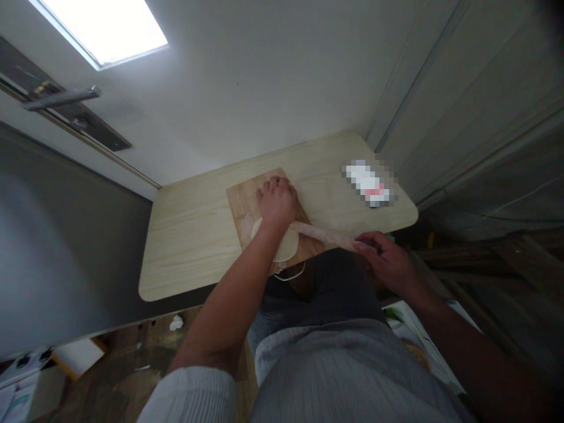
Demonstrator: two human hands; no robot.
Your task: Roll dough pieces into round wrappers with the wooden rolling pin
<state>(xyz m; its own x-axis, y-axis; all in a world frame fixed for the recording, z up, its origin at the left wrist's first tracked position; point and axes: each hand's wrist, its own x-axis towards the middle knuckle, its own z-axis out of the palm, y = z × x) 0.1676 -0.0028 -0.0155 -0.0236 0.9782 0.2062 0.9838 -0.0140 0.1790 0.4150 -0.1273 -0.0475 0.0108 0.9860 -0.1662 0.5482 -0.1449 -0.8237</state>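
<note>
A round, flat piece of dough (287, 247) lies on a square wooden cutting board (242, 200), partly hidden under my left forearm. My left hand (278, 201) rests on the far part of the board, beyond the dough, its fingers slightly bent and a little apart, with nothing seen in them. In my right hand (388, 261), the near end of a pale wooden rolling pin (328, 235) is gripped. The pin slants across the board's right side; its other end reaches my left wrist beside the dough, where I cannot see whether it continues underneath.
The board sits on a light wood table (189, 235) with rounded corners, against a white door with a metal handle (66, 97). A blurred-out white and red item (368, 182) lies at the table's right. A crumpled white tissue (176, 322) is on the floor at left.
</note>
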